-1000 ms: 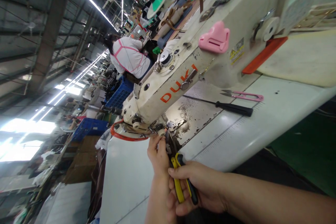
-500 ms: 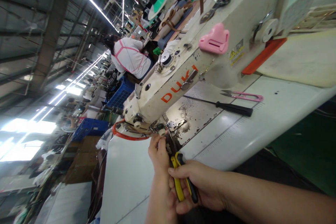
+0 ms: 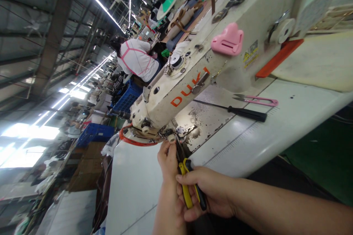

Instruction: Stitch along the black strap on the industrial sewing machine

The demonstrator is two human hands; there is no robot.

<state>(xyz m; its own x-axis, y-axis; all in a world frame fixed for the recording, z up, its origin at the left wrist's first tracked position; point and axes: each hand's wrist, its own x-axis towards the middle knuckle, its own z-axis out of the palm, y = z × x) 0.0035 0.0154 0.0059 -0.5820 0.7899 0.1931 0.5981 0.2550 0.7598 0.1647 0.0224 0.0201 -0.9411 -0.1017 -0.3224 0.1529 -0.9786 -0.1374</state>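
Note:
A pair of pliers (image 3: 186,191) with yellow and black handles sits in my right hand (image 3: 212,191), fingers wrapped round the grips. The jaws point up to the needle area of a cream sewing machine (image 3: 162,102) marked DUKI. Beside the jaws, my left hand (image 3: 168,159) has its fingers pinched together just under a small white knob (image 3: 171,138) on the machine's head. What those fingertips hold, if anything, is hidden. A worn metal plate (image 3: 202,125) lies under the machine's arm, partly behind the jaws.
On the white table (image 3: 237,150) lie a black-handled screwdriver (image 3: 246,114) and pink thread snips (image 3: 257,100). A pink plastic piece (image 3: 227,39) is on the machine's arm. Behind are a person in a white top (image 3: 139,58) and blue crates (image 3: 95,134).
Both hands and the pliers keep almost the same place at the needle area. The whole view has shifted slightly, and little else differs.

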